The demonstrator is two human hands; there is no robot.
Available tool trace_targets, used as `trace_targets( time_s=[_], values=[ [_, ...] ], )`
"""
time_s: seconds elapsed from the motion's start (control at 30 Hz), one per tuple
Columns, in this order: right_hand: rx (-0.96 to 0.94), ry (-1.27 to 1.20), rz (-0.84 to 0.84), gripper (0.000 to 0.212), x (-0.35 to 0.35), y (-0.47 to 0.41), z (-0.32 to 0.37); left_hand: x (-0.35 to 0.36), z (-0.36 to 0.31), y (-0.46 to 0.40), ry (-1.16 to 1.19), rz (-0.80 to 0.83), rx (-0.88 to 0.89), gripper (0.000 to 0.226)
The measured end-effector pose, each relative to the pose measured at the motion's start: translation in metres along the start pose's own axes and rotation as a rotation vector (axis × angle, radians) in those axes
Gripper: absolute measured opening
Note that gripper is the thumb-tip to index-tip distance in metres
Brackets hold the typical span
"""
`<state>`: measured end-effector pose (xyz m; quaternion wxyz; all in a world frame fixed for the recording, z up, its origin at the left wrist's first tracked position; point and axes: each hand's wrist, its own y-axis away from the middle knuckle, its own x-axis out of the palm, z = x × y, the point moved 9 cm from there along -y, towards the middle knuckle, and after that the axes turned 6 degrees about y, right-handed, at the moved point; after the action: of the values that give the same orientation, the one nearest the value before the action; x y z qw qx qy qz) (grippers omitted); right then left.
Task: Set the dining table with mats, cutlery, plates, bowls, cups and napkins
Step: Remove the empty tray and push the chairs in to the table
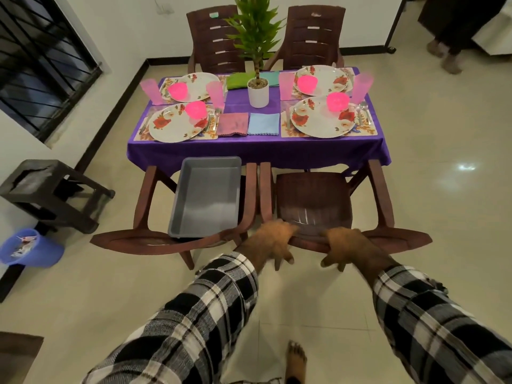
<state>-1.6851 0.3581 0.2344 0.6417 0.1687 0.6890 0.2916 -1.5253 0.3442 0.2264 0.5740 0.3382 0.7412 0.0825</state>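
Observation:
The table [257, 151] wears a purple cloth and holds several floral mats, each with a flowered plate [322, 117] and a pink bowl [337, 101]. Pink cups [361, 87] stand beside the plates, and cutlery [363, 110] lies on the near mats. Folded pink [232, 124] and blue [263, 123] napkins lie at the near centre; green and teal ones lie behind the plant. My left hand [273, 239] and my right hand [345, 249] both grip the top of the near right brown chair's backrest [310, 239].
A grey tray [206, 195] with nothing in it sits on the near left chair. A potted plant [258, 91] stands mid-table. Two chairs stand at the far side. A dark stool [52, 189] and a blue bin [30, 248] are on the left; another person's feet are at the top right.

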Motion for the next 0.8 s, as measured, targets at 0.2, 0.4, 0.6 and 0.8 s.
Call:
trace_targets(
  time_s=[0.2, 0.4, 0.6, 0.8],
  values=[
    [-0.164, -0.024, -0.125, 0.095, -0.046, -0.013, 0.090, -0.061, 0.105, 0.073, 0.084, -0.130, -0.088, 0.103],
    [-0.289, 0.038, -0.131, 0.103, -0.086, -0.048, 0.247, -0.085, 0.280, 0.149, 0.160, -0.286, -0.224, 0.124],
    [-0.296, -0.034, -0.089, 0.117, -0.109, -0.075, 0.388, -0.086, 0.429, 0.217, 0.203, -0.247, -0.198, 0.123],
    [-0.293, 0.021, -0.090, 0.112, -0.133, -0.102, 0.538, -0.104, 0.562, 0.271, 0.201, -0.205, -0.276, 0.126]
  ],
)
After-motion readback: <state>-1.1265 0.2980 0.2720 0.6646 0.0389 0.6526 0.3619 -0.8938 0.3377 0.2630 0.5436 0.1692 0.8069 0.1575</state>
